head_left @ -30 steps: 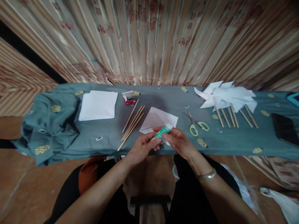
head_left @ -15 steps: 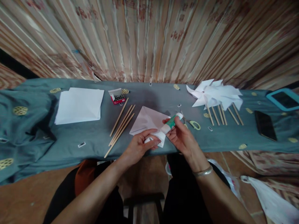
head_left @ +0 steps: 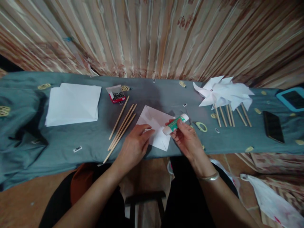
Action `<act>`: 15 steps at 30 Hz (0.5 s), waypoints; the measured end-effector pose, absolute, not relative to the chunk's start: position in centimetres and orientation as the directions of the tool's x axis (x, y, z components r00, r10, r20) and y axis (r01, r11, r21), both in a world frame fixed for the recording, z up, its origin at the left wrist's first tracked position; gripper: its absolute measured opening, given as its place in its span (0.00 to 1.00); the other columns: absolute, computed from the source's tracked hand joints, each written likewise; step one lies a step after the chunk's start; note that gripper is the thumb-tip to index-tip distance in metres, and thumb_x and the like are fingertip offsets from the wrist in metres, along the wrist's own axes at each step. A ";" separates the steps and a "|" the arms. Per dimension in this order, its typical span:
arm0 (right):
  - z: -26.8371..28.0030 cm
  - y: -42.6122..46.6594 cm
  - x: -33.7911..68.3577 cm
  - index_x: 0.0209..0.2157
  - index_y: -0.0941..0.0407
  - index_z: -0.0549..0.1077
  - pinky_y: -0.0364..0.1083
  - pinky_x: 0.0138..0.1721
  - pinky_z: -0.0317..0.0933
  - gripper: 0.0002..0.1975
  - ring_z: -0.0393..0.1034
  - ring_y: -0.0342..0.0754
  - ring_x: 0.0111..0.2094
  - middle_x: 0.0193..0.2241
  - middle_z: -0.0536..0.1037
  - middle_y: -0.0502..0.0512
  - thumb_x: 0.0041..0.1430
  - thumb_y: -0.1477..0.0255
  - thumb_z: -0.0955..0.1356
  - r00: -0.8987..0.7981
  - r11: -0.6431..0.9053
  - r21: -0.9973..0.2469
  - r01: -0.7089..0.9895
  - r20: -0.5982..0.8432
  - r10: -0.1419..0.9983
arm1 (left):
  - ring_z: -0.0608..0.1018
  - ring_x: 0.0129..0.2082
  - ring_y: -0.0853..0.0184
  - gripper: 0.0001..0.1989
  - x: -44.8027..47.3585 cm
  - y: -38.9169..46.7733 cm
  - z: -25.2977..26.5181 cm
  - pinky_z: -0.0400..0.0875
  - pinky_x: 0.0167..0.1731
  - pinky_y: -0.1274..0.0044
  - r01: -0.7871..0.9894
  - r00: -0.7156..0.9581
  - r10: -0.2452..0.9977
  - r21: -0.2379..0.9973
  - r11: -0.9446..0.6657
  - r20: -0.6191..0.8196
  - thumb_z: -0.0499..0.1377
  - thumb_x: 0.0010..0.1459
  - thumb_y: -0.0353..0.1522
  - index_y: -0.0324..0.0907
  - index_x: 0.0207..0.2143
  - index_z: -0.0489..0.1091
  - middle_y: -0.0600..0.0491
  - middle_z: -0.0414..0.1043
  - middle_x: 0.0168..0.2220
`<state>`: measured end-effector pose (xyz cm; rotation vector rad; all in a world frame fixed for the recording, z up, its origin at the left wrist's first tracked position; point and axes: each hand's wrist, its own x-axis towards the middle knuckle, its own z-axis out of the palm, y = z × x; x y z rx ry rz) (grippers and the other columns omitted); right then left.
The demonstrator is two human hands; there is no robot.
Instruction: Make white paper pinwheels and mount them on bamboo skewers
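Right hand [head_left: 187, 139] grips a green-and-white glue stick [head_left: 175, 125] btwn thumb and fingers, tilted, above the right-hand edge of a creased square paper sheet [head_left: 158, 118]. Left hand [head_left: 134, 144] is at the sheet's near-left edge, thumb and forefinger slightly apart w/ nothing visible btwn them (can't tell if it touches the paper).

Just L of the sheet: four wooden sticks [head_left: 121, 129], slanting. Beyond them, far-left of the sheet, an open red box [head_left: 117, 95] w/ small metal bits inside. Farther L of the sheet, a stack of white paper [head_left: 73, 106].

Just R of the sheet, partly behind the right hand: scissors [head_left: 201, 126], one pale-green handle loop showing. Farther R of it, overlapping white paper pinwheels [head_left: 223, 91] on sticks; then a dark phone [head_left: 273, 126] and a blue-rimmed device [head_left: 293, 98]. Under the sheet, a grey-green cloth [head_left: 92, 142] w/ pineapple prints; beyond it, a pleated curtain [head_left: 142, 38].
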<state>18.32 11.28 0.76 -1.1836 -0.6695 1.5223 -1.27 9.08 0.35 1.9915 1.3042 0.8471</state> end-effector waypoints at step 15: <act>-0.3 12.5 17.0 0.36 0.51 0.76 0.51 0.43 0.68 0.12 0.75 0.49 0.37 0.35 0.81 0.51 0.51 0.61 0.73 0.086 -0.028 -0.987 0.156 -0.015 0.996 | 0.71 0.42 0.56 0.14 -0.8 8.9 -0.3 0.71 0.38 0.64 0.751 0.469 0.837 0.372 -0.546 0.282 0.53 0.63 0.30 0.39 0.48 0.72 0.41 0.70 0.52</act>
